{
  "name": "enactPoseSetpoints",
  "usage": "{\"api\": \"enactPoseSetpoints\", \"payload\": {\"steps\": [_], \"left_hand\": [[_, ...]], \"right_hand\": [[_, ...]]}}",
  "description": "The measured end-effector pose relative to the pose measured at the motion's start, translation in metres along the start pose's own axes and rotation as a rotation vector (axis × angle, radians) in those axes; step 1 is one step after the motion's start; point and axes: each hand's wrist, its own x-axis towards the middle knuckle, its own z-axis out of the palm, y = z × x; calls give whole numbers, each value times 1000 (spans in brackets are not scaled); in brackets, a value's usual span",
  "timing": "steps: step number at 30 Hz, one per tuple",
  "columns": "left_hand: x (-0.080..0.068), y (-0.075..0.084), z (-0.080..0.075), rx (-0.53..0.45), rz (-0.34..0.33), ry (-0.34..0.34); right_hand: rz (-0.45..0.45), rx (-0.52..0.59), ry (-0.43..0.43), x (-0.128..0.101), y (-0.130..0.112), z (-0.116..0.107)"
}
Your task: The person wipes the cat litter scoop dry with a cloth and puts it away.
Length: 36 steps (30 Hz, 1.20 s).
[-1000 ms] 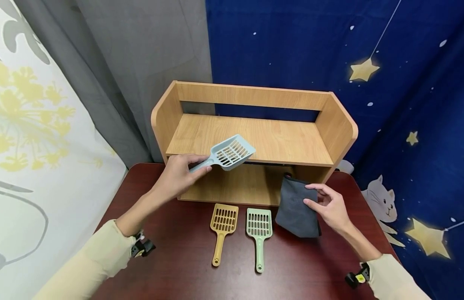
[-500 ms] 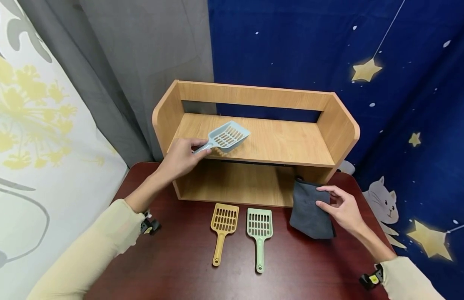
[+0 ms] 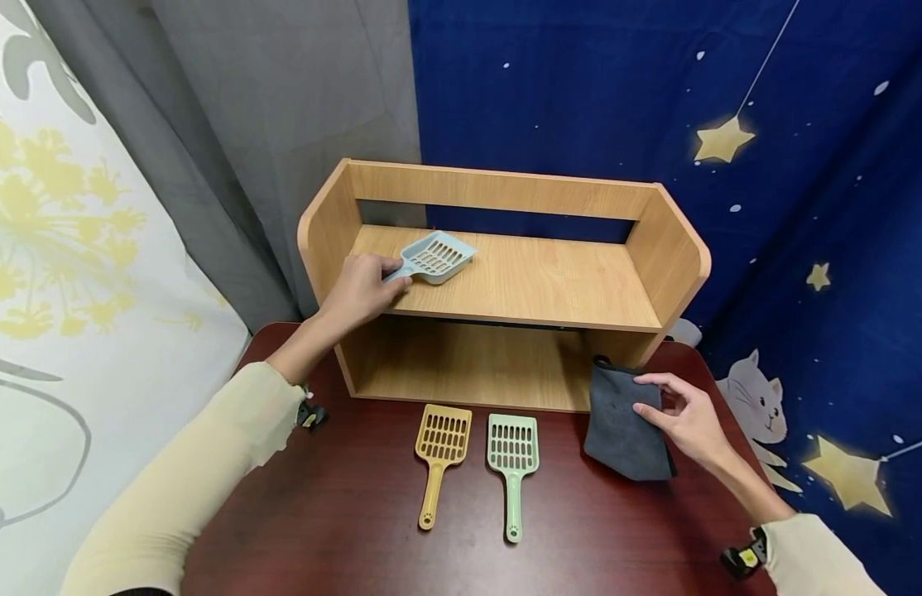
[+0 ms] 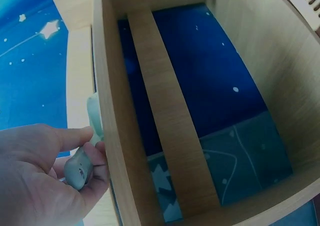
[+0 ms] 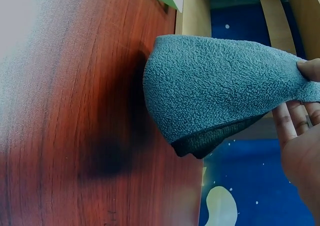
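Observation:
By its handle, my left hand (image 3: 360, 290) grips a light blue litter scoop (image 3: 418, 265) at the left part of the wooden shelf's upper board (image 3: 550, 285). Whether the scoop touches the board, I cannot tell. In the left wrist view the handle end (image 4: 77, 171) shows between thumb and fingers; most of its head is hidden by the shelf side. My right hand (image 3: 688, 418) pinches a dark grey cloth (image 3: 626, 430), which hangs at the lower shelf's right front. The right wrist view shows the folded cloth (image 5: 220, 86) off the table, with thumb and fingers at one end.
A mustard-yellow litter scoop (image 3: 434, 473) and a pale green one (image 3: 513, 478) lie side by side on the dark red table (image 3: 580, 538), handles toward me. The two-tier shelf has upright side panels (image 3: 669, 257) and a back rail (image 3: 498, 184). Curtains hang behind.
My left hand has carried the blue scoop back and left, from in front of the upper board to over it. My right hand has moved the cloth to the right. The other scoops stayed put.

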Motion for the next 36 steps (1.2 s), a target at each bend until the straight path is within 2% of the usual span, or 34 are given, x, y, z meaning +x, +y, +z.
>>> {"api": "enactPoseSetpoints", "payload": {"steps": [4,11,18,22,28,36], "left_hand": [[8,0,4,24,-24,1],[21,9,16,19,-74,2],[24,20,26,-58,-42,45],[24,24,30,-88,-26,63],[23,30,36,-127,-22,40],[21,34,39,-146,-14,14]], "right_hand": [[18,2,-1,1,-12,1],[25,-2,1,0,-10,4],[25,8,4,-1,-8,7],[23,11,11,-1,4,8],[33,22,10,-3,26,9],[30,52,1,-3,27,10]]}}
